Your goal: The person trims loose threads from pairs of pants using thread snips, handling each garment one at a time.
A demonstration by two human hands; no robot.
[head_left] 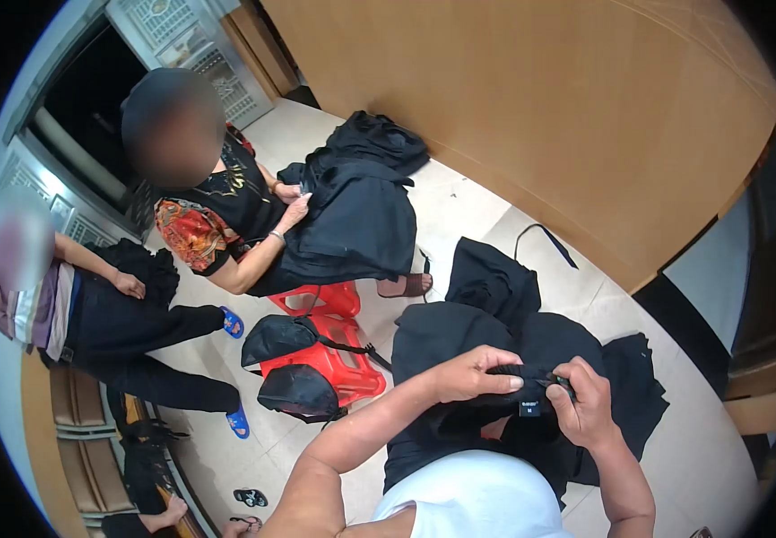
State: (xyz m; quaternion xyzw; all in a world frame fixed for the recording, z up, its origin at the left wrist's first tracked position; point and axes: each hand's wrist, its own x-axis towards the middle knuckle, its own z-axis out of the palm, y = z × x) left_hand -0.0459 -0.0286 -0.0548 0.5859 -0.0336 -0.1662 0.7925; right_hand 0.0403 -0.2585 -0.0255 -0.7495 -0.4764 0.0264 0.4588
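Observation:
A black garment (459, 336) lies across my lap, with more of its dark cloth spread to the right. My left hand (479, 375) is closed on the garment's gathered, waistband-like edge, thumb on top. A small black label (529, 409) with white print hangs just below that edge. In my right hand (582, 403), closed, is a small dark tool with a thin metallic tip, which looks like thread snips (562, 385). The tip is at the edge, close to my left fingertips; whether it touches the cloth I cannot tell.
Red plastic stools (352, 372) with black bags stand at left. Beyond them a seated person (217, 224) handles black cloth (361, 211); another person (92, 305) sits further left. Dark cloth (491, 282) and a strap lie on the tiles before a wooden panel (540, 108).

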